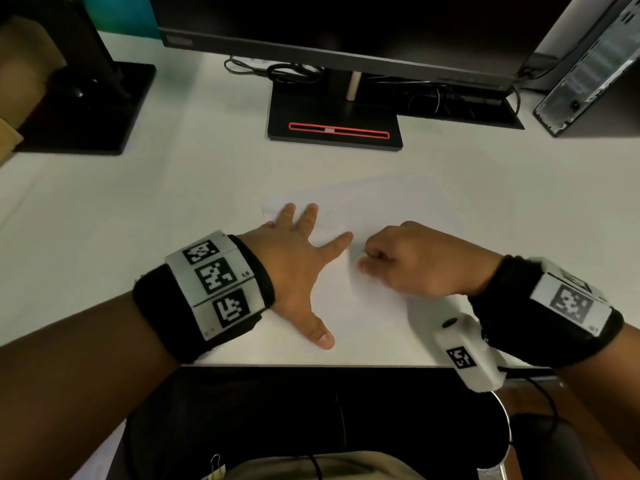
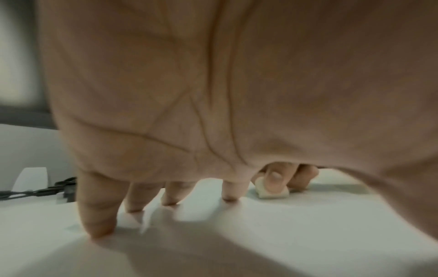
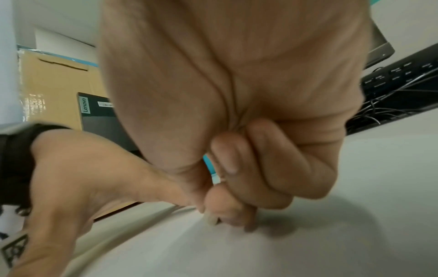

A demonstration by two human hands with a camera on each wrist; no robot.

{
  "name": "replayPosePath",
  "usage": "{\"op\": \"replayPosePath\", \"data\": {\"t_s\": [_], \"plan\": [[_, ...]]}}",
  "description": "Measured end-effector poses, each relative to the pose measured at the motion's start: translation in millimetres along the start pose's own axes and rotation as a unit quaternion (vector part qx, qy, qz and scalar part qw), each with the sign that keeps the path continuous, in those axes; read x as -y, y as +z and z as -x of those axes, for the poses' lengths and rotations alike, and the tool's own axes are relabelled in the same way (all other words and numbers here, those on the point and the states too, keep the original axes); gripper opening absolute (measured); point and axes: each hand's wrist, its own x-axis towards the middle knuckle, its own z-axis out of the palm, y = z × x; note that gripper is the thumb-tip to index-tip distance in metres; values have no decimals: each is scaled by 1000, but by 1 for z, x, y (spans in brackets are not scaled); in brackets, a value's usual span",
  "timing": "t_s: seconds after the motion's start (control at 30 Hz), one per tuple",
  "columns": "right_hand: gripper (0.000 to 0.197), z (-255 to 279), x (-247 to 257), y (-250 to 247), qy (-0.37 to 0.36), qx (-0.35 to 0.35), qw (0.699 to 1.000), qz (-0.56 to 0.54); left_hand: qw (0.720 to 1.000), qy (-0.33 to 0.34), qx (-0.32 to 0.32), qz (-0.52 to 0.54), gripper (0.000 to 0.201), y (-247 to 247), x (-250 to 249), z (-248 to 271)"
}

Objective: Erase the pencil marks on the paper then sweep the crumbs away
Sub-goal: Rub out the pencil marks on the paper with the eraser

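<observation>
white desk (image 1: pixel 173 202) bears paper (image 1: pixel 381 209) at centre | left hand (image 1: pixel 298 268) spread flat on paper's 9 o'clock side | right hand (image 1: pixel 412 261) pinches eraser (image 2: pixel 272 193) against paper at 3 o'clock | monitor base (image 1: pixel 334 116) at 12 o'clock | computer tower (image 1: pixel 588 64) at 2 o'clock

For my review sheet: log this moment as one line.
phase: erasing | left hand: flat, fingers spread, pressing paper | right hand: pinching eraser on paper | crumbs: none discernible
</observation>
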Motion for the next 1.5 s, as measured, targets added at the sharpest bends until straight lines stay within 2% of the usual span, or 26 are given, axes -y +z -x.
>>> {"op": "replayPosePath", "data": {"t_s": [0.13, 0.27, 0.33, 0.43, 0.5, 0.6, 0.73, 0.8, 0.87, 0.93, 1.07, 1.13, 1.23, 1.3, 1.4, 1.5], "plan": [[41, 3, 5, 5, -15, -15, 1000, -6, 1000, 7, -19, 12, 127, 2, 8, 1], [42, 13, 25, 11, -78, 39, 996, -12, 999, 11, -39, -1, 129, 6, 10, -5], [42, 8, 19, 6, -65, 43, 997, -6, 999, 15, -36, 4, 130, 5, 11, -6], [39, -1, 4, -2, -27, -7, 999, 18, 999, 20, -32, 22, 130, 4, 10, -4], [39, 2, 14, 5, -63, -14, 998, 26, 999, 20, -33, 23, 130, 4, 11, -3], [41, 11, 36, 17, -125, 27, 992, -6, 999, 22, -38, 10, 134, 5, 10, -5], [41, -3, 18, -1, -76, -5, 997, 11, 999, 12, -38, 7, 142, 3, 8, -5], [40, -2, 23, 5, -90, -22, 995, 31, 999, 8, -36, 6, 145, 2, 8, -6], [39, 4, 37, 14, -125, 12, 992, 19, 999, 9, -32, 2, 146, 2, 7, -6], [40, 4, 37, 12, -127, 30, 991, -1, 999, 5, -32, -5, 147, 1, 8, -7], [40, -11, 8, -8, -47, -10, 999, 26, 1000, -2, -21, -4, 148, 0, 6, -6], [39, -11, 10, -4, -57, -22, 997, 40, 1000, -1, -22, -3, 149, 0, 7, -6], [39, -1, 28, 6, -113, 31, 993, 10, 1000, 3, -23, -8, 149, 1, 7, -6], [41, -4, 23, -1, -96, 39, 995, 8, 1000, 1, -21, -11, 150, 0, 7, -5], [40, -15, 1, -14, -24, 6, 999, 32, 1000, -3, -21, -5, 152, -1, 5, -5], [38, -15, 9, -5, -57, -9, 997, 52, 1000, -8, -20, -3, 153, -1, 5, -4]]}}
